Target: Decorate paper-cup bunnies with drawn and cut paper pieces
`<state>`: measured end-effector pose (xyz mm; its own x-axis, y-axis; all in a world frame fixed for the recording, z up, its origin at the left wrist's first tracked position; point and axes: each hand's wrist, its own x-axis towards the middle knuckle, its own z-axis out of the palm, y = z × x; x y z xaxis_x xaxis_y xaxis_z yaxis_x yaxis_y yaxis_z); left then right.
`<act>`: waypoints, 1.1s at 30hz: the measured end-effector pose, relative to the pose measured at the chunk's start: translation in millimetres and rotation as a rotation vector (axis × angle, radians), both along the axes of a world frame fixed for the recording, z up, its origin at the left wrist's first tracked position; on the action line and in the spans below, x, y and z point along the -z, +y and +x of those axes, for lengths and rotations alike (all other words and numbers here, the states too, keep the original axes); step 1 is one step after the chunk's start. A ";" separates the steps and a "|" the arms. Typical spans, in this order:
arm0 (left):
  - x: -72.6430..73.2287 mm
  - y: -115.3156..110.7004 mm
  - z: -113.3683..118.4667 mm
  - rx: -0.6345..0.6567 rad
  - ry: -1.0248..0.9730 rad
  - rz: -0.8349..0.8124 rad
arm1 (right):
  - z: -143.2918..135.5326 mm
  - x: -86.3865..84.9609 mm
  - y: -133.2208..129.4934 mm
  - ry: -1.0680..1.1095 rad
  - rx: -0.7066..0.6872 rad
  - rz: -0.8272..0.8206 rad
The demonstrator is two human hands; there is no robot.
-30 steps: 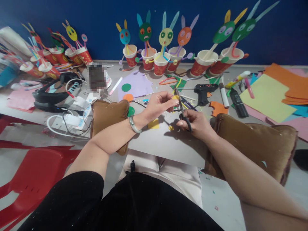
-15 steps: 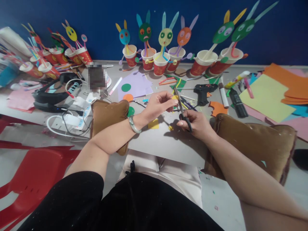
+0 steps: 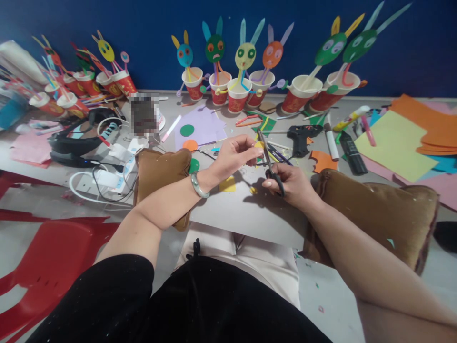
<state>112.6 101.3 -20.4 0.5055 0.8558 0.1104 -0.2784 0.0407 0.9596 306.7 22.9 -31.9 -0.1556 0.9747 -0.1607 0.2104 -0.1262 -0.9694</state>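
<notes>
Between the thumb and forefinger of my left hand (image 3: 238,155) is a small piece of yellow paper (image 3: 259,145). My right hand (image 3: 291,183) grips a pair of black-handled scissors (image 3: 274,177), its blades pointing up and away from me at the right edge of that paper. Whether the blades touch the paper I cannot make out. Below the hands, a yellow paper square (image 3: 227,184) and a smaller yellow scrap (image 3: 253,190) lie on the table (image 3: 246,214). Green and orange paper circles (image 3: 190,145) rest on purple sheets (image 3: 210,126) to the left.
Paper cups with paper-faced figures (image 3: 240,95) line the back by the blue wall. A black glue gun (image 3: 300,138), markers (image 3: 332,143) and coloured paper (image 3: 396,143) lie to the right. Brown cushions (image 3: 374,214) flank my arms. A power strip (image 3: 124,174) with cables sits left.
Hardly anything differs. The scissors have shifted very slightly against the yellow paper; both hands keep nearly the same position and grip.
</notes>
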 end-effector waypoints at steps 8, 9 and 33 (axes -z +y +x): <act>1.7 0.6 0.3 -0.010 -0.014 -0.007 | 0.5 -1.8 -0.5 -0.017 -0.011 -0.008; 2.2 1.0 0.2 -0.010 -0.013 -0.008 | 0.7 -1.6 -0.7 -0.019 -0.013 -0.011; 10.5 3.8 1.3 -0.073 -0.017 -0.026 | 0.9 -1.1 -0.4 -0.006 -0.010 -0.011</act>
<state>113.8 105.1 -30.9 0.4398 0.8930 0.0959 -0.2981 0.0444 0.9535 307.6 22.6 -30.8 -0.1644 0.9712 -0.1727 0.2173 -0.1351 -0.9667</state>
